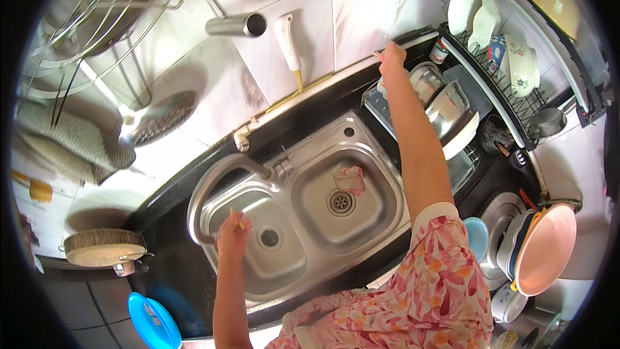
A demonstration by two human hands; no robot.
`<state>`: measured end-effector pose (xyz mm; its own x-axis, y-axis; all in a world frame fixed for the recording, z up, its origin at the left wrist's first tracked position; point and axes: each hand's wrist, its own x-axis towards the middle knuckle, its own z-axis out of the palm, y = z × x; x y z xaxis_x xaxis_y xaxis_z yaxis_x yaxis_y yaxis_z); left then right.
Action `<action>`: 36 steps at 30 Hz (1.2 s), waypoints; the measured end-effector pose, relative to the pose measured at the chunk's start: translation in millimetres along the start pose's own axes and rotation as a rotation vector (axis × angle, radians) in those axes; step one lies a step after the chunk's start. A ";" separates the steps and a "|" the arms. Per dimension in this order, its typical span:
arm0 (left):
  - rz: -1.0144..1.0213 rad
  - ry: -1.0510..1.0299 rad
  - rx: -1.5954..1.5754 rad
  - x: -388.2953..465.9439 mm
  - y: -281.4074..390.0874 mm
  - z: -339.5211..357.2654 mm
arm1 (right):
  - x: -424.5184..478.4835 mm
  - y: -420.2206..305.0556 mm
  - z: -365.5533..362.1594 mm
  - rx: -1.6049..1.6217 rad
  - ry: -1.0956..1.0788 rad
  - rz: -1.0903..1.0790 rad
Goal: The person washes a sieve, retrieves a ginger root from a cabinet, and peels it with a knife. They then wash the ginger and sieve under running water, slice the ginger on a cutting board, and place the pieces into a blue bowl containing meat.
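My left hand [233, 232] hangs over the left basin [286, 276] of a double stainless steel sink, close to the end of the curved faucet [198, 203]. Its fingers are curled around a small pale thing, too small to name. With the arm stretched out past the dish rack, my right hand [393, 57] is at the white ledge [353, 69] along the tiled wall. A small whitish thing shows at its fingertips; whether it is gripped is hard to see. A crumpled pink-and-white cloth [350, 180] lies in the right basin [310, 218], beside the drain strainer [341, 202].
Metal bowls [448, 106] fill a drying tray under my right forearm. A wire dish rack [520, 116] holds bowls on the right, above a stack with a pink basin [546, 252]. Left are a blue basin [154, 322], a round wooden board [104, 249] and a hanging skimmer [164, 118].
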<state>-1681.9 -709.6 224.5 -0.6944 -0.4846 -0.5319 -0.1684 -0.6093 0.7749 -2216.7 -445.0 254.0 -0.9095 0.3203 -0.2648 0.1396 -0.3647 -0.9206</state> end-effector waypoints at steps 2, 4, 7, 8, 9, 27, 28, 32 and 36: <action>0.016 0.115 -0.039 -6.9 0.7 12.7 | -0.3 -18.2 12.1 -0.006 0.091 0.003; 0.016 0.142 -0.039 -2.0 -4.4 6.3 | 25.1 -27.5 12.3 -0.017 0.190 0.019; -0.023 0.121 -0.030 7.9 -20.8 -20.4 | 48.3 -28.6 21.7 0.034 0.208 0.057; -0.048 0.122 -0.043 5.3 -20.9 -20.5 | 52.9 -27.8 23.2 0.028 0.222 0.074; -0.073 0.124 -0.058 2.6 -19.5 -18.0 | 58.1 -27.9 23.8 0.022 0.236 0.091; -0.018 0.141 -0.094 -11.7 -37.2 -34.4 | -20.8 -0.8 36.6 0.314 -0.162 0.263; -0.037 0.184 -0.067 -16.2 -36.5 -32.1 | -51.2 1.4 34.7 0.314 -0.172 0.292; -0.034 0.136 -0.098 -29.8 -42.5 -40.6 | -166.2 46.2 0.3 0.330 -0.526 0.276; -0.007 0.189 -0.192 -49.0 -53.0 -42.2 | -261.6 112.3 -35.8 0.256 -0.658 0.265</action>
<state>-1609.4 -680.1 195.1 -0.5479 -0.5772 -0.6055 -0.0248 -0.7123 0.7014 -1949.1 -538.5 209.6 -0.9156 -0.3654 -0.1678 0.3636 -0.5746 -0.7332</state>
